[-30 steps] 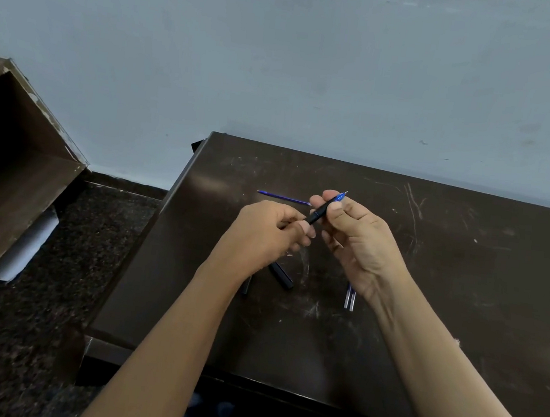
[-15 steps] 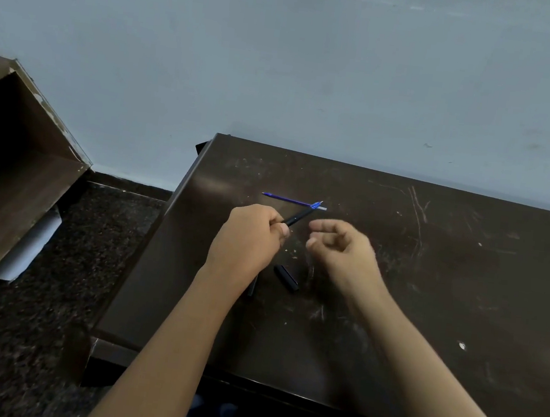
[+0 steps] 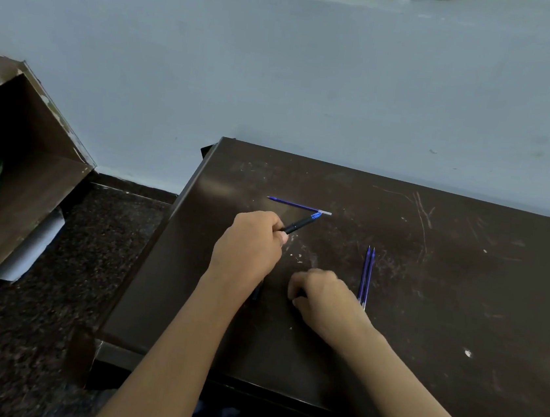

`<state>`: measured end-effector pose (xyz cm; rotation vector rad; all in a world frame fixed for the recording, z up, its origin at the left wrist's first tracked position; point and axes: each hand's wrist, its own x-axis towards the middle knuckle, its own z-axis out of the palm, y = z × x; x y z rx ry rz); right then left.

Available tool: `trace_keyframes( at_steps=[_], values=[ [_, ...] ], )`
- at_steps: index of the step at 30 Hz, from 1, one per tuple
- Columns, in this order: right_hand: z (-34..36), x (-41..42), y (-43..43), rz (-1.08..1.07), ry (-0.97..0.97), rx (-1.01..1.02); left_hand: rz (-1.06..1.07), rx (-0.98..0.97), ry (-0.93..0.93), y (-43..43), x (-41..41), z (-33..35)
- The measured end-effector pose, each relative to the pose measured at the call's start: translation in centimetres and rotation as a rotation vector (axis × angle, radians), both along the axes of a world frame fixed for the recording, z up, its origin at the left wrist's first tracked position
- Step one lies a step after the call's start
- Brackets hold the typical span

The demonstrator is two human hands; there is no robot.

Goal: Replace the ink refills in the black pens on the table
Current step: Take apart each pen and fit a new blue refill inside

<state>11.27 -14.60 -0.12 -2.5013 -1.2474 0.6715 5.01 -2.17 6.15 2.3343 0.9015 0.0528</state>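
Change: right hand (image 3: 323,298) has dropped from mid-air onto the table (image 3: 462,298), where a short black piece lay; left hand (image 3: 249,243) has barely shifted.
Left hand: fingers wrapped round the black pen (image 3: 299,224), blue tip pointing away.
Right hand: fingers curled downward; cannot tell if they pinch anything.
Refills: single blue refill (image 3: 296,205) lies just beyond the pen tip; two refills (image 3: 366,273) lie side by side just right of the right hand.

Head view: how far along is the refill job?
Done, apparently: the black pen in the left hand shows a blue refill tip. In hand: the right hand curls down onto the table, grasp unclear. Left: two refills lie loose; a single refill lies apart.
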Motion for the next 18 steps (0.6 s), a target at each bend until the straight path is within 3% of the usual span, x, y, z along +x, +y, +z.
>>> trace_keyframes(
  at_steps=[3, 6, 7, 9, 13, 18],
  values=[
    [1.0, 1.7, -0.2, -0.412, 0.189, 0.416, -0.01, -0.036, 0.001, -0.1, 0.1, 0.3],
    [2.8, 4.1, -0.8, -0.824, 0.66, 0.925, -0.026, -0.104, -0.021, -0.4, 0.2, 0.6],
    [3.2, 4.7, -1.0, -0.915, 0.807, 1.08, -0.032, -0.14, -0.033, -0.5, 0.2, 0.6],
    [3.6, 5.6, -1.7, -1.018, 0.921, 1.273, -0.049, -0.196, -0.043, -0.8, 0.3, 0.6],
    [3.8, 5.8, -2.0, -1.045, 0.957, 1.374, -0.069, -0.238, -0.055, -1.3, 0.6, 0.4],
    [3.8, 4.9, -1.6, -0.874, 0.898, 1.232, -0.079, -0.285, -0.065, -1.8, 0.9, 0.3]
  ],
)
